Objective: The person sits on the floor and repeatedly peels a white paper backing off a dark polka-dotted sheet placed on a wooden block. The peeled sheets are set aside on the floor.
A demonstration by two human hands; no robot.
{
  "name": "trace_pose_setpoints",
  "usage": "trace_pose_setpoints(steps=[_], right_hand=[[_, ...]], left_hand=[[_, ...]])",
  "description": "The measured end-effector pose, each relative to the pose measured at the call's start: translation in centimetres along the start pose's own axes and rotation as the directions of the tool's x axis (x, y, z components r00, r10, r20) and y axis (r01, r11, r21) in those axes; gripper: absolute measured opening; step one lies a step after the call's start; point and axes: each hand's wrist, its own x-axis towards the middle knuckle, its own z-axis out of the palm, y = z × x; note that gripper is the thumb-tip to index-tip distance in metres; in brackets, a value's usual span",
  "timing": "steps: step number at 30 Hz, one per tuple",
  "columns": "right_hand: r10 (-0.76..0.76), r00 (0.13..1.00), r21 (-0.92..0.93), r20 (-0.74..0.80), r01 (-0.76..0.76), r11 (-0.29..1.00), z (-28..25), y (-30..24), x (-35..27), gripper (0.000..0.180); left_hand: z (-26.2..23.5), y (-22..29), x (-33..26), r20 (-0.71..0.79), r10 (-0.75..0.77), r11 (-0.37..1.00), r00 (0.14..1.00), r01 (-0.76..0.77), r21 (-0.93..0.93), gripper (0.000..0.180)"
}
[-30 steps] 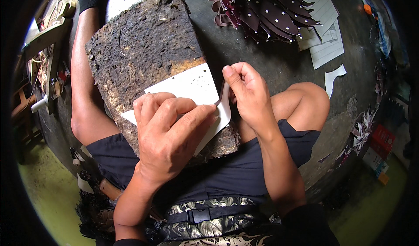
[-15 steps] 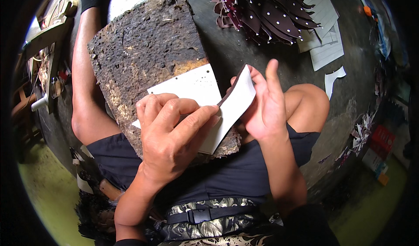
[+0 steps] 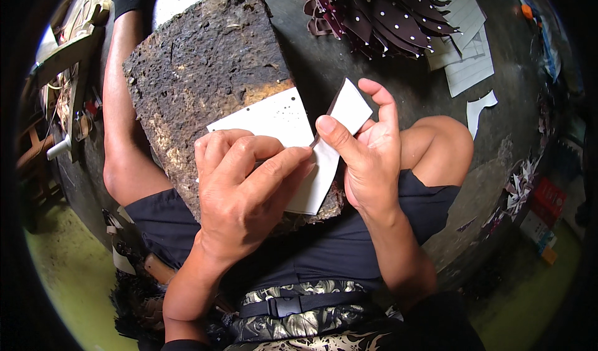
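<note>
A curved strip [image 3: 321,167], white on the face toward me with a dark edge, runs between my hands at a rough block's near right side. My left hand [image 3: 240,180] is closed over its left edge, thumb and index pinching it; the other fingers are curled over a white sheet. My right hand [image 3: 370,155] holds the strip's upper part, thumb pressed on the white face and fingers behind. Beneath lies the white sheet [image 3: 274,114] with small dark dots and holes, partly hidden by my left hand. Under it is the thick, dark, pitted block [image 3: 205,58].
Dark pieces with white dots [image 3: 398,14] are heaped at the far right, beside lined paper sheets [image 3: 470,64]. A white offcut [image 3: 478,111] lies past my right knee. Scraps [image 3: 520,186] and a red box [image 3: 547,201] are at right. A wooden frame [image 3: 65,58] stands at left.
My right thumb has come down from upright onto the strip's white face, and the strip's upper end now bends over. My left hand keeps nearly the same place.
</note>
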Motion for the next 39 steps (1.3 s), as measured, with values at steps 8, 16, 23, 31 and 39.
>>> trace_pose_setpoints(steps=[8, 16, 23, 31, 39], right_hand=[[-0.018, 0.999, -0.067, 0.041, 0.021, 0.998, -0.3, -0.2, 0.6, 0.079], [0.002, 0.999, -0.076, -0.037, -0.005, 0.997, -0.2, -0.4, 0.7, 0.079], [-0.112, 0.984, -0.253, 0.140, 0.145, 0.957, -0.1, -0.9, -0.2, 0.092], [-0.050, 0.986, -0.192, 0.159, 0.080, 0.978, -0.5, -1.0, 0.7, 0.089], [-0.048, 0.986, -0.354, 0.163, 0.104, 0.929, -0.1, -1.0, -0.4, 0.083]], left_hand=[[-0.2, -0.1, -0.1, 0.001, 0.002, 1.000, 1.000, -0.002, -0.007, 0.034], [0.4, 0.2, 0.2, -0.022, 0.013, 1.000, 1.000, -0.013, -0.002, 0.033], [0.1, 0.3, 0.2, -0.006, 0.002, 1.000, 1.000, -0.002, -0.003, 0.032], [-0.4, -0.3, 0.2, 0.007, 0.041, 0.999, 0.999, -0.041, -0.011, 0.036], [-0.5, -0.1, 0.3, 0.015, 0.050, 0.999, 0.999, -0.050, 0.005, 0.038]])
